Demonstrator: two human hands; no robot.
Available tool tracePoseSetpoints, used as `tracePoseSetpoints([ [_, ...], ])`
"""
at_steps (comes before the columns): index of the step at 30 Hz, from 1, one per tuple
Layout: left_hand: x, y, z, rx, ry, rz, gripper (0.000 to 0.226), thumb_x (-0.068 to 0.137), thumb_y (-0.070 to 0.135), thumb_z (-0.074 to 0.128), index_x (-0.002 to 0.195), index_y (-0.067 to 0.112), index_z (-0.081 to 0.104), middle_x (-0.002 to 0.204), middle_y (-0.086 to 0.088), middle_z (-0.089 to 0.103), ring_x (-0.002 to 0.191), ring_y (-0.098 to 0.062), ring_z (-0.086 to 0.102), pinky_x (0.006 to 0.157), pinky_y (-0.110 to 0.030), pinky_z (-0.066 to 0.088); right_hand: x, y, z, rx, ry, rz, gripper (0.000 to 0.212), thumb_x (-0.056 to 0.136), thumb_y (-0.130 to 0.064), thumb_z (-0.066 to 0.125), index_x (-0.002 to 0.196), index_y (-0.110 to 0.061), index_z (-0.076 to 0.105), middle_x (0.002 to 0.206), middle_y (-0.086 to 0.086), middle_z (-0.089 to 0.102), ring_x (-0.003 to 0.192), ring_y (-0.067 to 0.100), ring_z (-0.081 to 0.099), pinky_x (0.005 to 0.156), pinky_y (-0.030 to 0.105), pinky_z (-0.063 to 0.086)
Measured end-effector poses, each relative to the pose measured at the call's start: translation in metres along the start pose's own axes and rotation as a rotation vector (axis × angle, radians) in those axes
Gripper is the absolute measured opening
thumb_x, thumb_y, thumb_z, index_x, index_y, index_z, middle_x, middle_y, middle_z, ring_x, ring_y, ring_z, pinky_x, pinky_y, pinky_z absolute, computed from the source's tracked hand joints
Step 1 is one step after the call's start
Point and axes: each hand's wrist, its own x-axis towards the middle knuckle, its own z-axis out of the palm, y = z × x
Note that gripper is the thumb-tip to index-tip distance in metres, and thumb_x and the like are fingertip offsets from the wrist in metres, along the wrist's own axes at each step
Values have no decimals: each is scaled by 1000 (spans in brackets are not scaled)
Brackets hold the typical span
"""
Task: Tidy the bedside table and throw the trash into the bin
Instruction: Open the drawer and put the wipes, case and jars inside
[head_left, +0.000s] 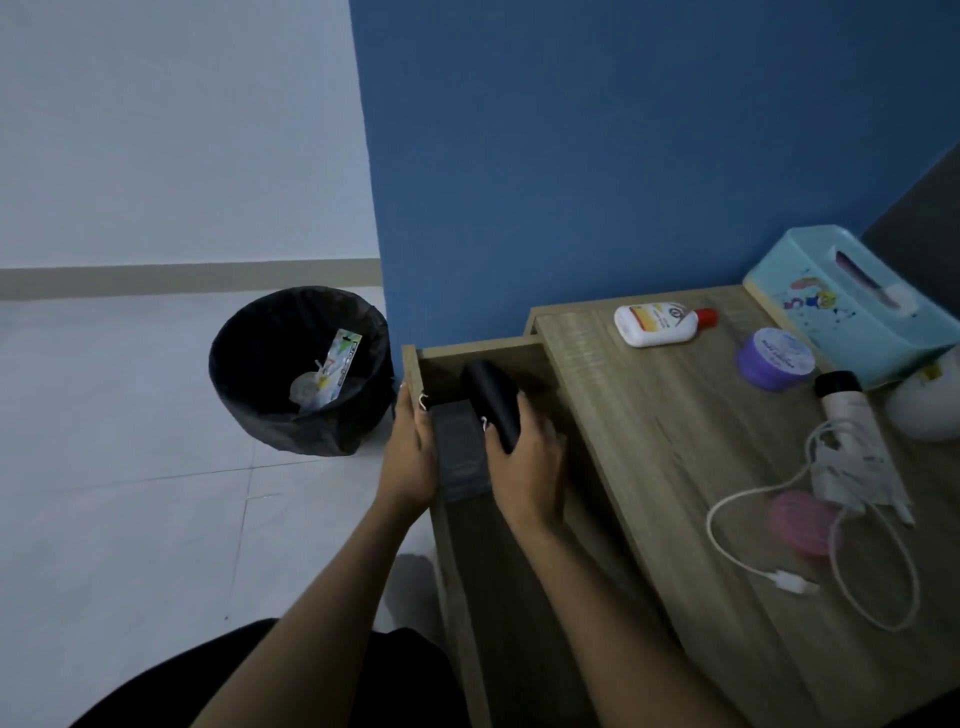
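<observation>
Black case (491, 402) between right-hand fingers (497, 446), above open drawer (413, 371)

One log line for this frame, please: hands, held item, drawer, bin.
left hand: holds open drawer front | right hand: grips black case over drawer | bin: holds trash | tabletop: bottle, jar, cable uncleared
</observation>
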Motion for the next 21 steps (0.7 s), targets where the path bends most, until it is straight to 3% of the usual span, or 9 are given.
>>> tracePoseSetpoints([
  [2,1,-1,-1,-2,10,-18,51,102,41,18,150,26,14,151,-5,37,136,-23,40,109,-42,37,-3,13,14,-36,-49,104,61,94,-40,51,148,-22,30,145,11,44,133,30,40,107,40,34],
  [6,1,-4,-1,9,18,-35,53,102,39,19,151,24,11,155,-5,30,140,-22,33,114,-42,31,1,34,39,-128,-107,181,61,96,-38,47,150,-20,24,151,14,37,139,34,33,115,44,21],
  [10,3,-9,0,1,16,-24,56,99,47,17,151,27,12,155,-3,30,141,-21,33,114,-44,32,10,41,55,-199,-122,168,62,97,-37,46,151,-19,22,153,13,33,139,33,32,113,44,23],
  [15,2,-6,0,-3,18,-29,52,102,39,19,151,25,11,155,-1,30,140,-19,34,113,-35,31,8,46,64,-297,-141,132,64,97,-37,46,152,-17,19,155,13,27,133,36,35,104,47,33],
  [21,3,-10,-1,7,20,-53,54,101,43,18,151,26,10,156,-2,27,142,-20,30,115,-43,30,4,48,72,-343,-192,90,69,98,-34,41,153,-13,5,159,17,13,141,38,24,112,49,24],
])
